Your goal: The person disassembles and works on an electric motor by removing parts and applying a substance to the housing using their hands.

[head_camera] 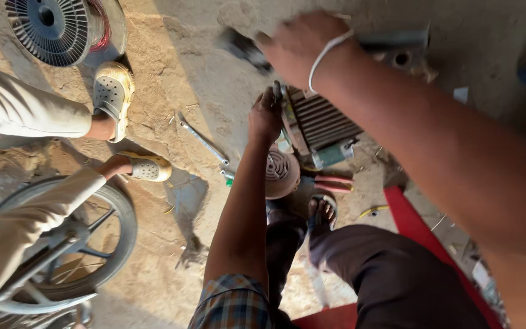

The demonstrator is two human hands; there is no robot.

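Observation:
My left hand (265, 117) is closed around a thin metal tool (277, 92) whose tip rests against the end of a ribbed grey electric motor (325, 122) lying on the dirt floor. Raised above it, my right hand (302, 44), with a white band on the wrist, grips a dark, motion-blurred hammer-like tool (243, 47). A round slotted fan cover (281, 173) lies just beside the motor, near my forearm. My sandalled foot (322, 210) is planted close to the motor.
A spanner (203, 142) and red-handled pliers (331, 183) lie on the ground. Another person in beige trousers and cream clogs (112, 91) sits at left beside a wheel (89, 244). A wire spool (62, 27) stands at top left, and a red mat (410, 226) lies at right.

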